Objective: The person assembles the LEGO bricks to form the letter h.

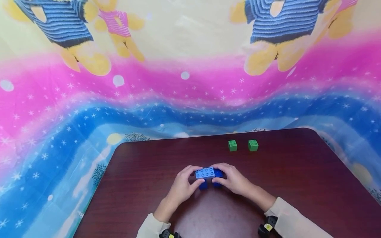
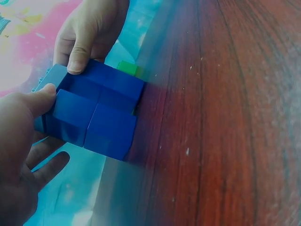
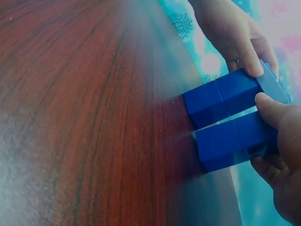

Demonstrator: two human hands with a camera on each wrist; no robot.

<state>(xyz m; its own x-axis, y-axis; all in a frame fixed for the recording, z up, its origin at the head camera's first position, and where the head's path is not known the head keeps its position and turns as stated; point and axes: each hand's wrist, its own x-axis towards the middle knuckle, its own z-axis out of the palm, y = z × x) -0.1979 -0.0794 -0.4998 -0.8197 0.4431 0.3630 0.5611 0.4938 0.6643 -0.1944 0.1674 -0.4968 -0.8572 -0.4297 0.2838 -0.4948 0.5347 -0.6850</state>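
A light blue building brick (image 1: 205, 173) with studs lies across the top of two dark blue brick stacks. One stack (image 3: 218, 143) and its twin (image 3: 207, 101) stand side by side on the table, each two bricks high. My left hand (image 1: 184, 185) grips the light brick's left end, thumb in front and fingers behind. Its right end is pinched by my right hand (image 1: 235, 180), whose thumb sits near the joint with the dark bricks. A dark blue part (image 1: 218, 173) shows beyond that end, under the right fingers. How firmly the top brick is seated I cannot tell.
Two green bricks, one on the left (image 1: 232, 145) and one on the right (image 1: 253, 145), stand apart near the table's far edge. The dark wooden table (image 1: 134, 198) has rounded corners. Behind it hangs a printed cloth (image 1: 190, 86).
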